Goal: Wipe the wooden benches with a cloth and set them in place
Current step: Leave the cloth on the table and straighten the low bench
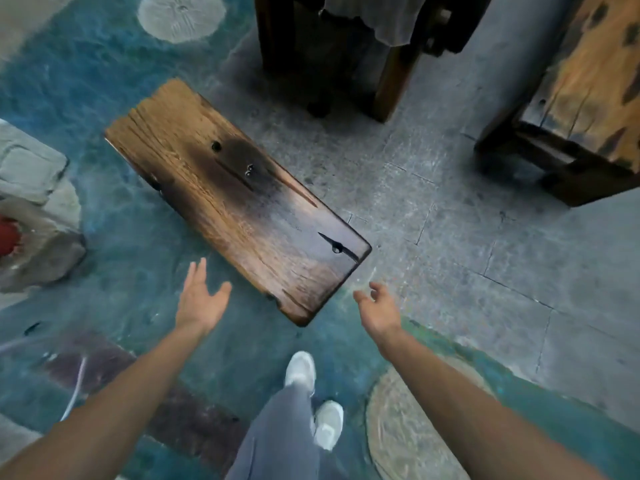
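While 2 bare hands reach out over the floor (450, 209), 1 wooden bench (235, 199) stands diagonally ahead of them, untouched. Its top is a thick rectangular plank, golden and rough-grained at the far end, dark and glossy toward the near end, with cracks, 2 dark holes and small metal studs. The left hand (201, 299) is spread wide and empty just beside the bench's near long edge; the right hand (377, 306) is loosely curled, empty, near its closest corner. A second bench (588, 91) stands at upper right. 2 white shoes (311, 400) show below.
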The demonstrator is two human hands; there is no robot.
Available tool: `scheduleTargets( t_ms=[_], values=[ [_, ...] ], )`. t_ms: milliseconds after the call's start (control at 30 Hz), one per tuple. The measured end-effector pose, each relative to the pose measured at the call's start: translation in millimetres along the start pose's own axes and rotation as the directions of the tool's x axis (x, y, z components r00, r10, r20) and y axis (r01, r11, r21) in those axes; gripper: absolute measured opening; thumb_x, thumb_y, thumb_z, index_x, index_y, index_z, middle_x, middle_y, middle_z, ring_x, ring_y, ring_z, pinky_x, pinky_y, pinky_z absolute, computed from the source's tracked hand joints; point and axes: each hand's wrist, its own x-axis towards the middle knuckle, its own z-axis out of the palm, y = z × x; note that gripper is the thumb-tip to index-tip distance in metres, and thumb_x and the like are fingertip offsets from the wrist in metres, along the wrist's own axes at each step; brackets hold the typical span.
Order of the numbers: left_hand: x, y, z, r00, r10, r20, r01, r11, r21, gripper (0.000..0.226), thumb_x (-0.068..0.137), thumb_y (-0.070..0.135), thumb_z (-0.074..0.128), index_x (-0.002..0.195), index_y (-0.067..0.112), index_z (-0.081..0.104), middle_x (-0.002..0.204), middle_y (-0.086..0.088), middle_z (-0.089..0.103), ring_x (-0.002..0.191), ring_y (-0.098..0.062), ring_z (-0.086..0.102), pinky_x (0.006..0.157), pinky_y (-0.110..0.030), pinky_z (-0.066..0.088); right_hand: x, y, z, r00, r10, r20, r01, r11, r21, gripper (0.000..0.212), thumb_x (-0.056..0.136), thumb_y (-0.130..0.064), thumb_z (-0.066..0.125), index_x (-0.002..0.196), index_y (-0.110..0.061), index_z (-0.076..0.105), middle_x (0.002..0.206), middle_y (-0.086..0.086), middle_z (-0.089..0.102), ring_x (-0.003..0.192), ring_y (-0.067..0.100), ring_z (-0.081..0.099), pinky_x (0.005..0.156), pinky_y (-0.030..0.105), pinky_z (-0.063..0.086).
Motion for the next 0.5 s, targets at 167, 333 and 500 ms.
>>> scheduleTargets(
  t_ms=[167, 333, 500],
  values=[
    [47.3, 3.3, 58.1, 0.992, -0.032, 0.123, 0.030, 0.999, 0.019, 0.086, 0.094, 0.049, 0.058, 0.159, 0.040, 0.001, 0.167, -0.010, -0.019, 0.156, -0.032, 0.009, 0.123, -0.042, 0.015, 79.3, 11.0, 67.3, 0.997, 0.065, -0.039, -0.049, 0.946, 0.320, 0.088, 0.096, -0.045, 0.062, 0.161, -0.015, 0.011, 0.164, 0.014, 0.027, 0.149, 0.030, 0.031, 0.123, 0.042, 0.026],
    [140.8, 25.3, 132.5, 0.996, 0.088, 0.022, -0.090, 0.965, 0.248, 0.062, 0.095, 0.071, 0.027, 0.145, 0.067, -0.007, 0.163, -0.016, -0.027, 0.148, -0.052, -0.021, 0.115, -0.070, 0.007, 163.9, -0.5, 121.6, 0.961, 0.141, -0.240, 0.033, 0.799, 0.600, 0.114, 0.071, -0.071, 0.073, 0.151, -0.054, -0.007, 0.152, 0.018, 0.042, 0.134, 0.039, 0.047, 0.114, 0.052, 0.035],
    [169.6, 0.4, 192.2, 0.924, 0.189, -0.332, -0.066, 0.935, 0.350, 0.064, 0.081, 0.083, 0.003, 0.142, 0.069, -0.008, 0.165, -0.019, -0.019, 0.140, -0.067, -0.018, 0.095, -0.073, 0.033, 204.9, 10.9, 158.8, 0.790, 0.162, -0.591, 0.118, 0.906, 0.406, 0.114, 0.062, -0.089, 0.054, 0.153, -0.051, -0.004, 0.134, 0.020, 0.059, 0.120, 0.043, 0.058, 0.104, 0.055, 0.040]
  ],
)
